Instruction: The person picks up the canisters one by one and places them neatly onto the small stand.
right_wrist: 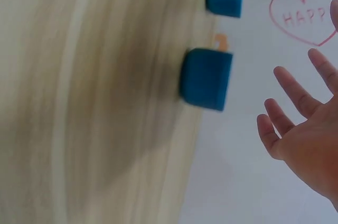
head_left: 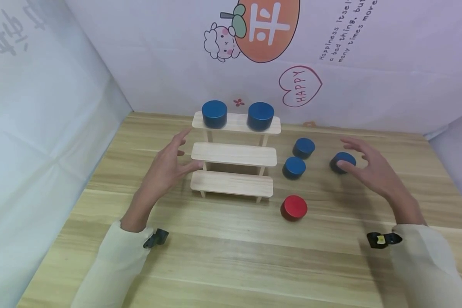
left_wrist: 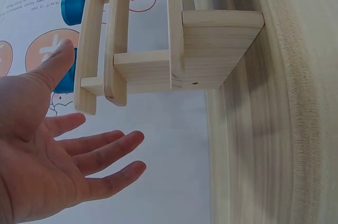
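Note:
My left hand (head_left: 168, 166) hovers at the left side of a three-step wooden shelf (head_left: 234, 154), thumb and fingers spread and holding nothing. In the left wrist view the open palm (left_wrist: 47, 155) shows beside the shelf's end. Two blue cylinders, one at left (head_left: 214, 114) and one at right (head_left: 260, 116), stand on the top step. My right hand (head_left: 373, 169) is over a blue cylinder (head_left: 342, 162) on the table, its thumb overlapping it in the head view. The right wrist view shows these fingers (right_wrist: 296, 94) spread apart from the blue cylinder (right_wrist: 207, 78).
Right of the shelf, two more blue cylinders, a rear one (head_left: 303, 148) and a front one (head_left: 294, 167), stand close together on the wooden table (head_left: 231, 256). A red cylinder (head_left: 294, 208) sits nearer the front. A printed white cloth (head_left: 161, 55) hangs behind the table.

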Demonstrator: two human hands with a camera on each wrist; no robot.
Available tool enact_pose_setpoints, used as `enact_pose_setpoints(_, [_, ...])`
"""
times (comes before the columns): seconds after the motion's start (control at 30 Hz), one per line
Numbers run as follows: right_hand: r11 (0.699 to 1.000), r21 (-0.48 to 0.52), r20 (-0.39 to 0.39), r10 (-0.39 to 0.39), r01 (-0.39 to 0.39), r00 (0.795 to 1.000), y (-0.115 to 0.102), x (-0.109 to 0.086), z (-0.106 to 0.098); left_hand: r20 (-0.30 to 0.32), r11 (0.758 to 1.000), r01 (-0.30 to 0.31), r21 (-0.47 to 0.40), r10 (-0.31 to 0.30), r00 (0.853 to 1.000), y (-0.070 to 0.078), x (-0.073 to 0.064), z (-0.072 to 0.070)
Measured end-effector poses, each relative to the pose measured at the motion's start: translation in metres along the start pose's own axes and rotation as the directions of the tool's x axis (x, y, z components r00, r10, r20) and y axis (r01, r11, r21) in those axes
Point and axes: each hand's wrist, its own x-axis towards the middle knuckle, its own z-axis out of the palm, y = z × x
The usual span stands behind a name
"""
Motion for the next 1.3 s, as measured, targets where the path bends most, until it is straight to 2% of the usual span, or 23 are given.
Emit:
enact_pose_setpoints(0.27, [0.999,0.037,0.017,0.032,-0.032,0.999,0.013,-0.005,0.0,0.008,1.0,0.027,-0.006,-0.027,1.0,-0.01,0.0,0.0])
enact_pose_setpoints(0.47, [0.999,0.039,0.019,0.025,-0.025,1.0,0.021,-0.007,-0.001,0.022,0.999,0.044,-0.006,-0.044,0.999,-0.016,0.003,0.0])
enact_pose_setpoints(0.63, [0.998,0.052,0.031,0.038,-0.039,0.999,0.034,-0.011,-0.007,0.02,0.999,0.034,-0.019,-0.033,0.999,-0.018,0.003,0.003])
enact_pose_setpoints(0.97, [0.985,0.106,0.094,0.13,-0.139,0.987,0.061,-0.015,-0.013,0.012,0.998,0.041,-0.039,-0.04,0.999,-0.024,0.004,0.008])
enact_pose_setpoints(1.13, [0.982,0.089,0.114,0.156,-0.167,0.981,0.073,-0.017,-0.018,0.011,0.998,0.03,-0.05,-0.03,0.999,-0.026,0.006,0.012])
enact_pose_setpoints(1.3, [0.979,0.082,0.154,0.172,-0.186,0.973,0.079,-0.012,-0.022,0.002,0.999,0.027,-0.045,-0.027,1.0,-0.025,0.008,0.013])
